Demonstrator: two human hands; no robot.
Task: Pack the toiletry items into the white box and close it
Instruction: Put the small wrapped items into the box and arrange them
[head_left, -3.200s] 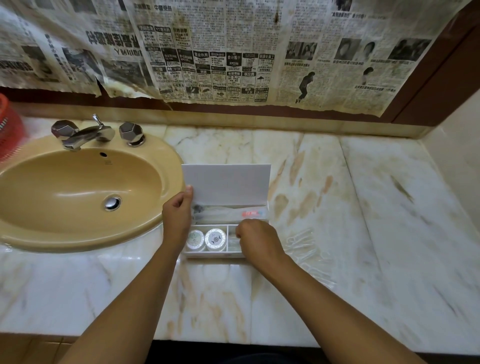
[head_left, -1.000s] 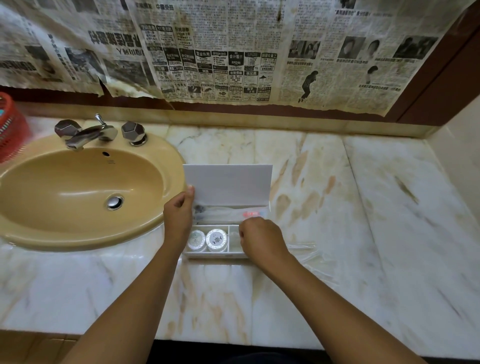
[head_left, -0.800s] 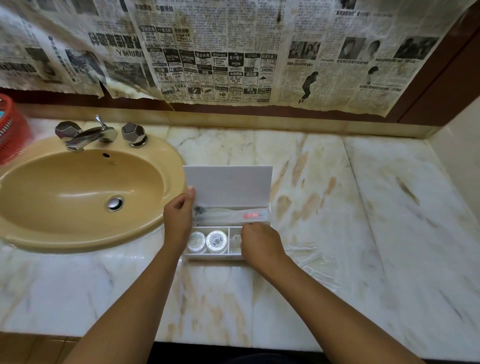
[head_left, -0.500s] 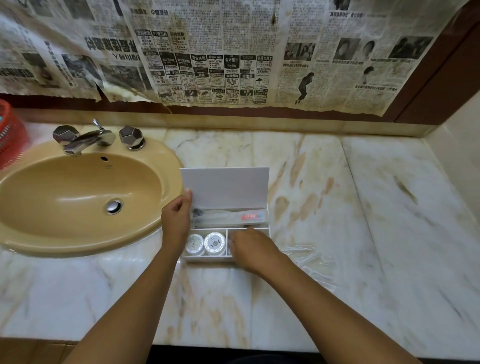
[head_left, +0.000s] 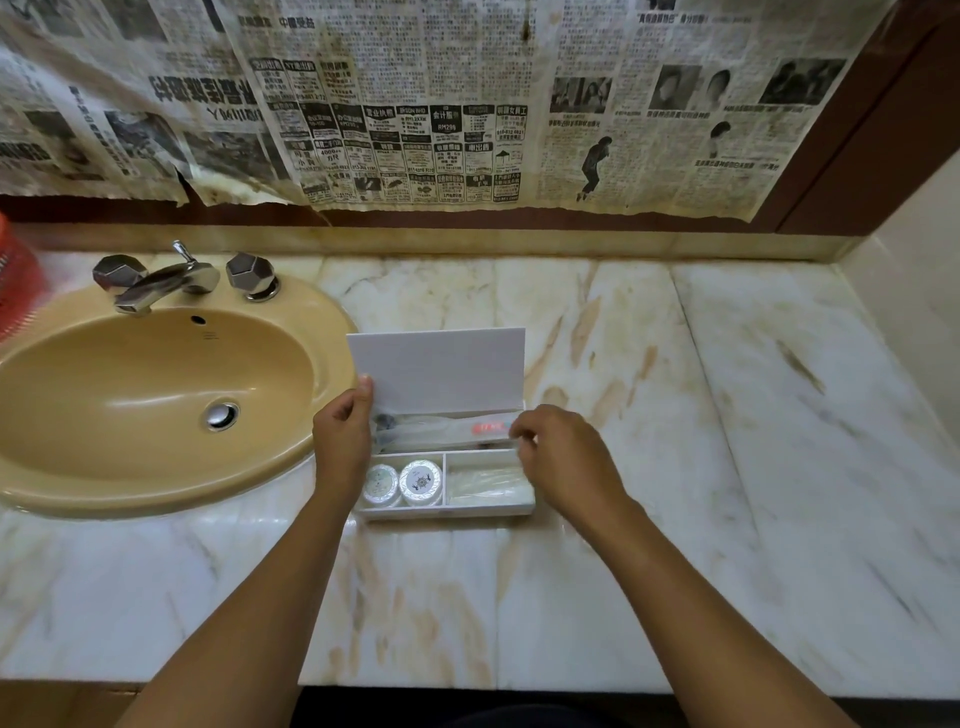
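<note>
Our white box (head_left: 447, 506) sits on the marble counter (head_left: 675, 467) just right of the sink (head_left: 156, 395), its lid (head_left: 439, 371) standing upright at twelve o'clock of the tray. Everything appears to be inside: two round white tubs (head_left: 404, 484) in the front left compartment, a clear plastic sachet (head_left: 485, 483) in the front right, and a wrapped toothbrush kit with a red label (head_left: 447, 434) along the back slot.

We judge the step now is closing. Our left hand (head_left: 343, 441) pinches the lid's left edge between thumb and fingers; our right hand (head_left: 563, 460) hovers at three o'clock of the box, fingers loosely curled, holding nothing we can make out.

To close well, we should press the toothbrush wrapper flat first, since its crinkled plastic could catch under the lid, then fold the lid toward six o'clock with both hands evenly.

The tap (head_left: 166, 278) at ten o'clock and the newspaper (head_left: 467, 104) on the wall stand well apart. Nothing blocks the lid's swing.
</note>
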